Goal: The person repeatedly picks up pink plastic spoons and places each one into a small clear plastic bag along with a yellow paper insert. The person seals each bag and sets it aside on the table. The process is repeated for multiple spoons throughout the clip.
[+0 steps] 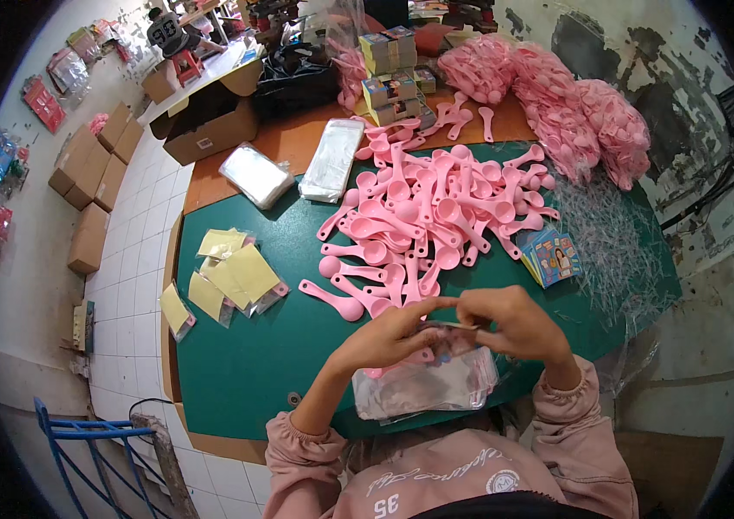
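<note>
Near the table's front edge my left hand [395, 333] and my right hand [514, 322] meet over a small clear plastic bag [448, 339]. Both sets of fingers are closed on its upper edge; part of it is hidden behind them. Something pink, seemingly a measuring spoon, shows at the bag's left side, partly covered by my left hand. Below lies a stack of clear plastic bags [419, 389]. Just beyond my hands spreads a large heap of pink measuring spoons [423, 203]. To the right of the heap sits a small stack of printed cards [550, 258].
Filled bags with yellowish cards [242, 275] lie at the left. Two packs of clear bags [332, 160] and bundled card stacks [391, 78] stand farther back. Large bags of pink spoons [548, 95] line the far right, near clear plastic strips [609, 251]. An open cardboard box [211, 121] stands back left.
</note>
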A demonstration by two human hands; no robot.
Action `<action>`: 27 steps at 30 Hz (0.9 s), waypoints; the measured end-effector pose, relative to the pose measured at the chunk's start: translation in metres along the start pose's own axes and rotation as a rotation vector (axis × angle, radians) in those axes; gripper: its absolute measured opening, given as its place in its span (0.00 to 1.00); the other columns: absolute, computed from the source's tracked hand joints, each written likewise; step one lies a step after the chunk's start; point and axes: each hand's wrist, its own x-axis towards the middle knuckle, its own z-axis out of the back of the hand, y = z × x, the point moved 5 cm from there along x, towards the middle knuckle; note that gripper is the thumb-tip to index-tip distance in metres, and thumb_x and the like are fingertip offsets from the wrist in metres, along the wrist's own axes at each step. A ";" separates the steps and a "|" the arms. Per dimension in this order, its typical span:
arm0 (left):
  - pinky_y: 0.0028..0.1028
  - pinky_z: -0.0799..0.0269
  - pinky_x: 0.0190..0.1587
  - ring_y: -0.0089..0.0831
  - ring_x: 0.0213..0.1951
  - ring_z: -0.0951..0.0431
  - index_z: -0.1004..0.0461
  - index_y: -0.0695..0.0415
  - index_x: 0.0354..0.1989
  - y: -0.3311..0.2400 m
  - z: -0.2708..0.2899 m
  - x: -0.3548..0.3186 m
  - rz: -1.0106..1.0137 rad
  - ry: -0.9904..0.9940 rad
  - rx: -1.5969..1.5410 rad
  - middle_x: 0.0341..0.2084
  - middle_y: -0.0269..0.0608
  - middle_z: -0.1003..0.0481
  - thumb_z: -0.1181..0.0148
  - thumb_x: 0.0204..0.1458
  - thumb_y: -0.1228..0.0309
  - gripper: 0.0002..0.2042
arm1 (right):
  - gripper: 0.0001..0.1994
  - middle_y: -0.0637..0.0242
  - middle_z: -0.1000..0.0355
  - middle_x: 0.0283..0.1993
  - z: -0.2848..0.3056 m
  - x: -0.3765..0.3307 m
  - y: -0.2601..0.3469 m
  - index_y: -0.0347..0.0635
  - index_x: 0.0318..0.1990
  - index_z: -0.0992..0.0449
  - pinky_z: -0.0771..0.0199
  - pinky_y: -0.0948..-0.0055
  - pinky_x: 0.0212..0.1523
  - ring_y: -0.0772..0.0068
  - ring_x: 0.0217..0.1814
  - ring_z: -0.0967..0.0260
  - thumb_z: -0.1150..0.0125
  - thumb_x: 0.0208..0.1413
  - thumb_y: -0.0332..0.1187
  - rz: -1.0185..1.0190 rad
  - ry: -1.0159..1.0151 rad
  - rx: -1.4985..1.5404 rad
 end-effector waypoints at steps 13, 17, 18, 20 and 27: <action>0.21 0.36 0.26 0.19 0.24 0.30 0.58 0.54 0.64 0.007 -0.001 -0.001 0.126 -0.038 -0.089 0.26 0.37 0.27 0.46 0.52 0.69 0.33 | 0.08 0.65 0.33 0.22 -0.012 0.001 -0.038 0.36 0.28 0.30 0.35 0.75 0.27 0.73 0.25 0.34 0.37 0.39 0.27 -0.103 0.085 0.244; 0.20 0.34 0.27 0.18 0.24 0.28 0.47 0.57 0.58 0.006 0.022 -0.017 0.133 0.057 0.025 0.22 0.38 0.25 0.45 0.51 0.71 0.26 | 0.09 0.72 0.31 0.24 -0.006 0.005 -0.075 0.36 0.30 0.28 0.36 0.80 0.28 0.84 0.28 0.36 0.36 0.40 0.27 -0.290 0.001 0.403; 0.19 0.34 0.27 0.18 0.24 0.28 0.43 0.58 0.54 0.012 0.032 -0.018 0.067 -0.082 -0.019 0.22 0.39 0.25 0.45 0.51 0.71 0.22 | 0.11 0.72 0.30 0.26 -0.004 0.009 -0.075 0.35 0.35 0.26 0.35 0.80 0.30 0.83 0.28 0.36 0.37 0.43 0.29 -0.309 0.069 0.291; 0.18 0.34 0.27 0.16 0.25 0.28 0.36 0.61 0.43 0.020 0.051 -0.026 0.065 -0.224 0.027 0.24 0.38 0.25 0.44 0.50 0.72 0.13 | 0.12 0.71 0.30 0.26 -0.002 0.020 -0.065 0.35 0.37 0.26 0.34 0.80 0.31 0.83 0.28 0.36 0.37 0.43 0.30 -0.258 0.119 0.369; 0.18 0.32 0.31 0.17 0.29 0.28 0.33 0.62 0.41 0.031 0.060 -0.031 0.062 -0.358 -0.114 0.28 0.36 0.25 0.44 0.49 0.75 0.11 | 0.14 0.74 0.33 0.26 -0.011 0.042 -0.077 0.35 0.38 0.26 0.38 0.80 0.28 0.84 0.27 0.40 0.36 0.43 0.31 -0.271 0.210 0.326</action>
